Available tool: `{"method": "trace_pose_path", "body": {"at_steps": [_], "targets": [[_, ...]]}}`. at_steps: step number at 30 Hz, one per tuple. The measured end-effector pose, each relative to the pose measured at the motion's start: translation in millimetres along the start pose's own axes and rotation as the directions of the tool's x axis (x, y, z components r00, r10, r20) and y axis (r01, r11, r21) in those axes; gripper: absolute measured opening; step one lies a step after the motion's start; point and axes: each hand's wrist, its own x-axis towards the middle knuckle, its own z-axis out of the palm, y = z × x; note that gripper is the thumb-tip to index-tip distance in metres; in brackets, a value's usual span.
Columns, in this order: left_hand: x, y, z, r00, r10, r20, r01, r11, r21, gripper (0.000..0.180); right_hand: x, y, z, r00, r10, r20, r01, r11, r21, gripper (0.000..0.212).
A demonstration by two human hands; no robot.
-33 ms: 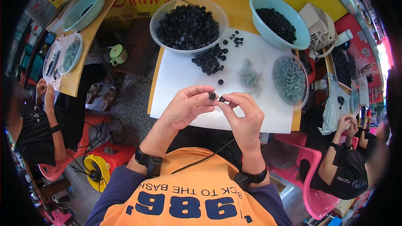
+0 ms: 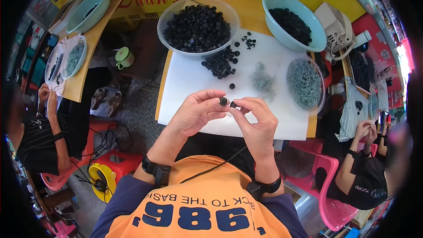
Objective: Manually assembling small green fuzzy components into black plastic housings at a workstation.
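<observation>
Above the near edge of the white-covered table, my left hand (image 2: 197,112) pinches a small black round cap (image 2: 224,101) between thumb and forefinger. Close against it, my right hand (image 2: 257,118) grips a smaller black piece (image 2: 233,104) in its fingertips; its exact kind is too small to tell. Just beyond my hands a single black cap (image 2: 232,86) lies on the white sheet (image 2: 185,81). A loose heap of black caps (image 2: 219,64) spreads below a large clear bowl (image 2: 161,37) full of such caps. Grey-green thin metal pieces (image 2: 263,79) lie scattered to the right.
A clear oval tray (image 2: 324,92) of grey-green pieces sits at the right edge. Behind it stands a light blue basin (image 2: 321,39) with black parts, beside a canvas bag (image 2: 335,28). Small black bits (image 2: 249,42) lie mid-table. Co-workers sit left and right at other tables.
</observation>
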Motion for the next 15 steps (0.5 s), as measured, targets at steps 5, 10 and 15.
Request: {"method": "trace_pose_path", "body": {"at_steps": [5,10,15], "targets": [[1.2,-3.7,-2.4,0.999,0.044,0.031,-0.045,0.998,0.041,0.018,-0.7,-2.1,0.4,1.000,-0.009,0.011,0.009,1.000,0.000,0.025],[1.3,-4.5,-3.8,0.998,0.045,0.050,-0.047,0.998,0.048,0.017,-1.3,-1.8,1.3,1.000,-0.008,0.018,0.008,1.000,0.005,0.025],[1.3,-6.0,-1.8,0.998,0.045,0.054,-0.048,0.997,0.056,0.017,-2.1,-1.0,0.1,1.000,-0.008,0.030,0.007,1.000,0.011,0.025]]}}
